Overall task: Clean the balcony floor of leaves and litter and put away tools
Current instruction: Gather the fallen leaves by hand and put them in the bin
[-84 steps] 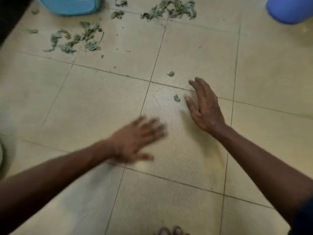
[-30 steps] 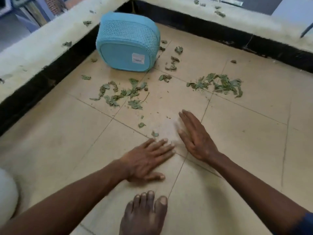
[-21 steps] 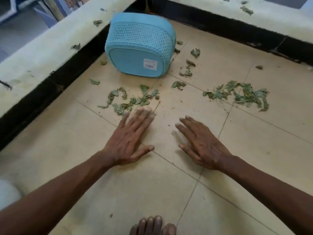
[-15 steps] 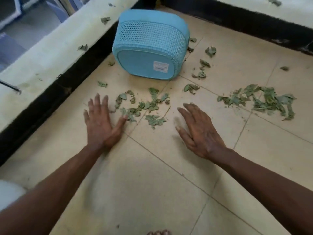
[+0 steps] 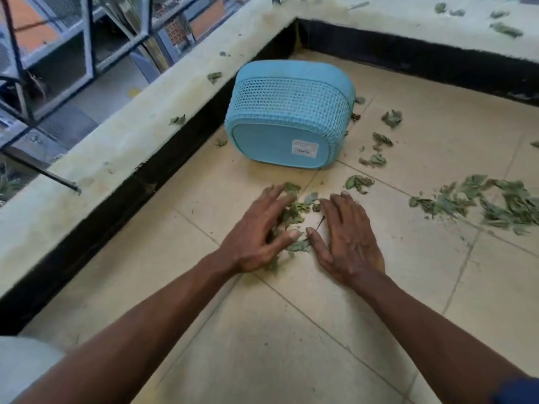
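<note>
Head view: a small heap of leaves (image 5: 294, 212) lies on the floor (image 5: 320, 330) between the two grips, partly under the left grip (image 5: 256, 237) and against the thumb side of the right grip (image 5: 347, 240). The left grip is spread apart, its blurred fingers loosely bent over the leaves. The right grip lies flat and apart, palm down. Just beyond both, a blue basket (image 5: 288, 118) lies on its side.
</note>
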A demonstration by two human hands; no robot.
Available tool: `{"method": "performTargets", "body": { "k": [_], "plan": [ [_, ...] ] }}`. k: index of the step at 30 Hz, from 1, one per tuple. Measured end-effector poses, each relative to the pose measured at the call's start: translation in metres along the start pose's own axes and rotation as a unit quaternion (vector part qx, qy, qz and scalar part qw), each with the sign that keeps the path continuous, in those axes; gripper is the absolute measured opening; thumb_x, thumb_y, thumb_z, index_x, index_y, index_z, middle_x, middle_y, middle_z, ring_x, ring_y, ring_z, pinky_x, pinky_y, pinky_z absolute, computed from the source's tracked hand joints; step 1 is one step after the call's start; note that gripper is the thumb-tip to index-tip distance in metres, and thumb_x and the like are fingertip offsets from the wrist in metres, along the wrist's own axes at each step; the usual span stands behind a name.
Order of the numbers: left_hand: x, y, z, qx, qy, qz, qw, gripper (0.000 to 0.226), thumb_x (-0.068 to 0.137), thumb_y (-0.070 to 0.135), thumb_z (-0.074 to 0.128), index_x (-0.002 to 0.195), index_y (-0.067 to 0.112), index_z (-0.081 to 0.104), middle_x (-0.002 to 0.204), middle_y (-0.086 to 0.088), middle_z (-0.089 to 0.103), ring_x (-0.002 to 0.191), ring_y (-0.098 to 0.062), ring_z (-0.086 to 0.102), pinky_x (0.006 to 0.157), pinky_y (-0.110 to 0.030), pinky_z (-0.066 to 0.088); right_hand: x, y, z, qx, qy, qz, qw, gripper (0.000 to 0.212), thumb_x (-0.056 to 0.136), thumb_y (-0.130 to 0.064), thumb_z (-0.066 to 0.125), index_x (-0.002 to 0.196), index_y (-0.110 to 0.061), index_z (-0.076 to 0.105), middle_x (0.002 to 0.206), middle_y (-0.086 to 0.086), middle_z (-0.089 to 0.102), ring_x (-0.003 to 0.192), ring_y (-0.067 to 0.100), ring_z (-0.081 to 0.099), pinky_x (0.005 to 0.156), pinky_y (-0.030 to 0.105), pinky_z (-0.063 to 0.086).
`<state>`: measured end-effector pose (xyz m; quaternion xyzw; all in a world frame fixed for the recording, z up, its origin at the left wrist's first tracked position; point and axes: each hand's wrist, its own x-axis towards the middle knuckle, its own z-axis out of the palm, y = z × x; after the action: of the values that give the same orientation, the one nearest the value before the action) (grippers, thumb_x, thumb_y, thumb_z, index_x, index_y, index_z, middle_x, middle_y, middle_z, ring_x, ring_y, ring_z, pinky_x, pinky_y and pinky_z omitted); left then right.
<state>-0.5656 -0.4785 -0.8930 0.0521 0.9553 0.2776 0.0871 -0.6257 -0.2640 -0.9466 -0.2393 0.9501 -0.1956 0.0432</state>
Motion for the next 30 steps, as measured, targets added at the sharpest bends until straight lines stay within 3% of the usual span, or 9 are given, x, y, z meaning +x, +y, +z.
{"method": "performTargets", "body": {
  "k": [3, 6, 10, 14, 16, 18, 22, 25, 30],
  "plan": [
    [0.021, -0.03, -0.035, 0.068, 0.064, -0.049, 0.994, 0.066, 0.103, 0.058, 0.045, 0.161, 0.03, 0.029, 0.173, 0.0, 0.016, 0.158, -0.021, 0.016, 0.126, -0.05, 0.019, -0.002, -0.002, -0.001, -0.043, -0.009, 0.0, 0.999, 0.074, 0.1, -0.063, 0.028, 0.155, -0.015, 0.039, 0.163, 0.014, 0.034, 0.154, 0.032, 0.021, 0.128, 0.049, 0.018],
    [0.063, -0.073, -0.082, 0.146, 0.032, -0.132, 0.98, 0.069, 0.104, 0.04, 0.054, 0.161, 0.014, 0.027, 0.169, -0.013, 0.023, 0.155, -0.03, 0.025, 0.127, -0.049, 0.024, -0.004, -0.002, -0.005, -0.053, -0.017, -0.001, 0.998, 0.073, 0.102, -0.063, 0.027, 0.158, -0.017, 0.034, 0.166, 0.012, 0.028, 0.157, 0.029, 0.015, 0.129, 0.047, 0.014],
    [0.107, -0.1, -0.113, 0.149, 0.018, -0.224, 0.963, 0.073, 0.096, 0.022, 0.06, 0.158, 0.002, 0.028, 0.167, -0.019, 0.023, 0.154, -0.033, 0.029, 0.125, -0.038, 0.026, -0.005, -0.002, -0.007, -0.05, -0.017, 0.001, 0.999, 0.071, 0.103, -0.063, 0.027, 0.158, -0.019, 0.033, 0.167, 0.009, 0.026, 0.157, 0.026, 0.013, 0.129, 0.044, 0.012],
    [0.125, -0.11, -0.109, 0.151, -0.024, -0.268, 0.951, 0.06, 0.103, 0.032, 0.053, 0.151, 0.0, 0.037, 0.161, -0.022, 0.032, 0.148, -0.038, 0.037, 0.12, -0.042, 0.033, -0.004, -0.002, -0.008, -0.04, -0.006, 0.003, 0.999, 0.068, 0.102, -0.061, 0.03, 0.155, -0.02, 0.039, 0.165, 0.008, 0.03, 0.156, 0.026, 0.018, 0.128, 0.045, 0.016],
    [0.111, -0.103, -0.088, 0.148, -0.018, -0.266, 0.952, 0.069, 0.108, 0.04, 0.043, 0.161, 0.001, 0.022, 0.17, -0.021, 0.015, 0.157, -0.037, 0.019, 0.128, -0.045, 0.022, -0.004, -0.003, -0.008, -0.038, -0.005, 0.001, 0.999, 0.066, 0.102, -0.06, 0.032, 0.153, -0.02, 0.04, 0.164, 0.009, 0.032, 0.155, 0.027, 0.02, 0.128, 0.046, 0.019],
    [0.084, -0.085, -0.057, 0.139, 0.002, -0.219, 0.966, 0.075, 0.11, 0.05, 0.031, 0.166, 0.009, 0.004, 0.173, -0.013, -0.003, 0.16, -0.029, 0.001, 0.131, -0.049, 0.011, -0.003, -0.002, -0.008, -0.041, 0.003, -0.003, 0.999, 0.064, 0.102, -0.059, 0.033, 0.151, -0.019, 0.042, 0.161, 0.011, 0.035, 0.154, 0.029, 0.022, 0.127, 0.048, 0.022],
    [0.012, -0.044, -0.011, 0.115, -0.003, -0.056, 0.992, 0.069, 0.107, 0.062, 0.021, 0.166, 0.028, 0.012, 0.175, 0.001, 0.003, 0.161, -0.016, -0.003, 0.13, -0.053, 0.011, 0.001, 0.0, -0.005, -0.035, 0.023, -0.006, 0.999, 0.06, 0.1, -0.055, 0.04, 0.146, -0.017, 0.047, 0.156, 0.013, 0.042, 0.15, 0.032, 0.029, 0.123, 0.051, 0.028],
    [-0.034, -0.031, 0.013, 0.08, 0.079, -0.143, 0.983, 0.077, 0.101, 0.071, 0.026, 0.166, 0.034, 0.011, 0.175, 0.006, -0.001, 0.16, -0.011, -0.006, 0.13, -0.05, 0.007, 0.0, 0.002, -0.002, -0.033, 0.037, 0.001, 0.999, 0.059, 0.1, -0.052, 0.043, 0.146, -0.016, 0.048, 0.155, 0.014, 0.043, 0.148, 0.034, 0.032, 0.122, 0.052, 0.028],
    [-0.034, -0.014, 0.049, 0.13, 0.104, -0.262, 0.951, 0.098, 0.092, 0.086, 0.008, 0.166, 0.025, -0.011, 0.172, -0.004, -0.023, 0.158, -0.022, -0.022, 0.13, -0.052, -0.004, -0.001, 0.002, -0.002, -0.036, 0.079, 0.009, 0.996, 0.056, 0.1, -0.048, 0.043, 0.145, -0.016, 0.049, 0.154, 0.014, 0.045, 0.147, 0.034, 0.035, 0.12, 0.056, 0.029]
  ]
}}
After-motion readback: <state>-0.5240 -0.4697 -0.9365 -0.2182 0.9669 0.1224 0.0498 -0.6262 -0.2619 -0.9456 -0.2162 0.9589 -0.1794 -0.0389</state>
